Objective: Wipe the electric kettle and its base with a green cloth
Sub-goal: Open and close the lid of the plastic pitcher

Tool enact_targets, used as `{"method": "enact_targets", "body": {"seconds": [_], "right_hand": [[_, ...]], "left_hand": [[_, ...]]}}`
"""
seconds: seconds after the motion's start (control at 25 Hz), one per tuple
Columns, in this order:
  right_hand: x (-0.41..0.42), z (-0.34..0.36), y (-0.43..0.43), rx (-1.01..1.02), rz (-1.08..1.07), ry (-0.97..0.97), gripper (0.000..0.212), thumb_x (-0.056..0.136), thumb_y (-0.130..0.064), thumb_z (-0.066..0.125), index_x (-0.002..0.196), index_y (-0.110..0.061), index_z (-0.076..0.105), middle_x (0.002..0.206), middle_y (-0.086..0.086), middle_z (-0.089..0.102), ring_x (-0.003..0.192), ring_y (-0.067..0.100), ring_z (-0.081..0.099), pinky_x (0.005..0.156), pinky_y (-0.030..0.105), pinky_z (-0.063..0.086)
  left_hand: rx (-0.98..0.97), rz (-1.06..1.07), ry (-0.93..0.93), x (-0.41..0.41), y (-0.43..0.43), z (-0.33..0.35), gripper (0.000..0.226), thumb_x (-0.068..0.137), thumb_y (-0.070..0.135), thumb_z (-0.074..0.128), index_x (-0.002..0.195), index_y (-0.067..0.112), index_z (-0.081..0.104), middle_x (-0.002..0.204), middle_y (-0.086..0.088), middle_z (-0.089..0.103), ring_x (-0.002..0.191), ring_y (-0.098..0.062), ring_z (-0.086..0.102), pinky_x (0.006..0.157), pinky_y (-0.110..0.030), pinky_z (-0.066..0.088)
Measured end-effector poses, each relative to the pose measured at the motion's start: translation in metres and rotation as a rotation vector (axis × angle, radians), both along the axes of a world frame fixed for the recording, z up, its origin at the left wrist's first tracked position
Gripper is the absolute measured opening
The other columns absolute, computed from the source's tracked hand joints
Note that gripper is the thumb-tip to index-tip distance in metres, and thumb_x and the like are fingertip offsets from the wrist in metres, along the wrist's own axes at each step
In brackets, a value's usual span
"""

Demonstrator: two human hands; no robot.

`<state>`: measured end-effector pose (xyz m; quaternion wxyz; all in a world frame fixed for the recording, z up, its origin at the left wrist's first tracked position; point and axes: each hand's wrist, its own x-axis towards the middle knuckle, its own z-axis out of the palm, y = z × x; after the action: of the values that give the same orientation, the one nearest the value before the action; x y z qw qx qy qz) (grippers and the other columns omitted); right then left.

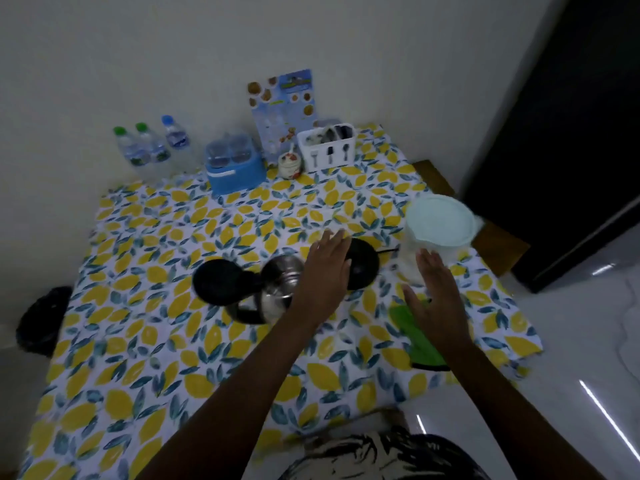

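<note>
Apparently I've wiped nothing yet: my left hand point(325, 271) and right hand point(434, 296) hover open, green cloth point(420, 344) near the counter's point(145, 327) right edge, kettle point(273, 289) and base point(362, 265) mid-counter.

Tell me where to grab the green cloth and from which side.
Pinch the green cloth at its near, uncovered end, coming from above on the right: it lies flat on the tablecloth, and the open right hand already hovers over its far end.

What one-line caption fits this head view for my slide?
Both open hands, left and right, hover above the open-lidded kettle, its base and the green cloth.
</note>
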<state>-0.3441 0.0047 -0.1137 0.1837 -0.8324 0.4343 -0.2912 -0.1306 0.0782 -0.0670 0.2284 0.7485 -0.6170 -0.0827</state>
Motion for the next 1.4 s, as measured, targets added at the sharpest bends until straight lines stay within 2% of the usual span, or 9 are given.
{"method": "enact_targets", "body": {"seconds": [0.2, 0.44, 0.52, 0.6, 0.76, 0.92, 1.12, 1.28, 1.4], "right_hand": [[-0.066, 0.006, -0.067, -0.024, -0.165, -0.18, 0.054, 0.095, -0.027, 0.052, 0.144, -0.007, 0.042, 0.15, 0.007, 0.041, 0.142, 0.016, 0.029, 0.116, 0.036, 0.027], [-0.074, 0.004, -0.173, 0.429, -0.166, -0.187, 0.052, 0.1, -0.042, 0.042, 0.141, -0.011, 0.044, 0.149, 0.01, 0.043, 0.139, 0.023, 0.036, 0.11, 0.024, 0.022], [-0.067, -0.011, -0.202, 0.587, -0.122, -0.265, 0.057, 0.094, -0.06, 0.042, 0.127, -0.017, 0.056, 0.131, 0.01, 0.058, 0.122, 0.025, 0.053, 0.108, 0.038, 0.04], [-0.065, -0.025, -0.217, 0.662, -0.121, -0.297, 0.052, 0.093, -0.058, 0.046, 0.107, -0.01, 0.062, 0.104, 0.015, 0.064, 0.097, 0.025, 0.061, 0.085, 0.038, 0.051], [-0.064, -0.031, -0.229, 0.788, -0.054, -0.206, 0.065, 0.094, -0.062, 0.04, 0.081, -0.002, 0.062, 0.079, 0.021, 0.064, 0.071, 0.027, 0.061, 0.072, 0.037, 0.047], [-0.061, -0.029, -0.213, 0.925, -0.128, -0.264, 0.04, 0.093, -0.048, 0.047, 0.068, -0.018, 0.057, 0.068, 0.005, 0.057, 0.06, 0.015, 0.051, 0.064, 0.032, 0.041], [-0.043, -0.014, -0.177, 0.853, -0.132, -0.389, 0.041, 0.092, -0.042, 0.056, 0.065, -0.012, 0.054, 0.061, 0.004, 0.051, 0.057, 0.016, 0.048, 0.062, 0.033, 0.04], [-0.002, 0.03, -0.159, 0.924, -0.134, -0.478, 0.053, 0.064, -0.06, 0.07, 0.057, -0.01, 0.052, 0.054, 0.009, 0.045, 0.054, 0.024, 0.042, 0.061, 0.039, 0.036], [0.045, 0.073, -0.147, 0.923, -0.084, -0.328, 0.052, 0.074, -0.054, 0.07, 0.056, -0.009, 0.05, 0.037, 0.001, 0.046, 0.046, 0.018, 0.042, 0.054, 0.031, 0.037]], "left_hand": [[0.104, -0.187, 0.006, -0.073, -0.087, 0.005, 0.054, 0.102, 0.032, 0.039, 0.15, 0.01, 0.024, 0.161, -0.007, 0.017, 0.15, -0.024, 0.004, 0.122, -0.044, 0.009], [0.328, -0.285, -0.194, -0.114, -0.16, -0.006, 0.089, 0.09, 0.058, 0.049, 0.152, 0.011, 0.006, 0.163, -0.009, 0.001, 0.149, -0.029, -0.002, 0.121, -0.045, 0.007], [0.365, -0.263, -0.328, -0.118, -0.162, -0.017, 0.092, 0.088, 0.061, 0.049, 0.152, 0.012, 0.005, 0.163, -0.01, 0.001, 0.149, -0.032, 0.001, 0.12, -0.045, 0.012], [0.339, -0.228, -0.395, -0.12, -0.158, -0.027, 0.088, 0.089, 0.06, 0.047, 0.152, 0.014, 0.009, 0.163, -0.008, 0.005, 0.149, -0.031, 0.006, 0.119, -0.045, 0.016], [0.231, -0.201, -0.363, -0.12, -0.155, -0.034, 0.074, 0.091, 0.049, 0.053, 0.151, 0.018, 0.021, 0.161, -0.003, 0.019, 0.148, -0.028, 0.016, 0.118, -0.044, 0.022], [0.19, -0.154, -0.28, -0.123, -0.146, -0.031, 0.072, 0.087, 0.042, 0.061, 0.148, 0.02, 0.03, 0.159, 0.0, 0.027, 0.147, -0.026, 0.021, 0.116, -0.045, 0.025], [0.247, -0.151, -0.267, -0.11, -0.125, -0.009, 0.093, 0.084, 0.051, 0.063, 0.152, 0.012, 0.012, 0.162, -0.009, 0.008, 0.149, -0.027, 0.01, 0.117, -0.046, 0.023], [0.227, -0.1, -0.371, -0.086, -0.095, 0.038, 0.105, 0.08, 0.059, 0.062, 0.152, 0.009, 0.004, 0.162, -0.016, 0.005, 0.148, -0.036, 0.007, 0.119, -0.048, 0.016], [0.239, -0.004, -0.314, -0.062, -0.067, 0.068, 0.105, 0.084, 0.051, 0.064, 0.152, 0.008, -0.003, 0.161, -0.018, -0.005, 0.147, -0.041, -0.002, 0.119, -0.051, 0.012]]}}
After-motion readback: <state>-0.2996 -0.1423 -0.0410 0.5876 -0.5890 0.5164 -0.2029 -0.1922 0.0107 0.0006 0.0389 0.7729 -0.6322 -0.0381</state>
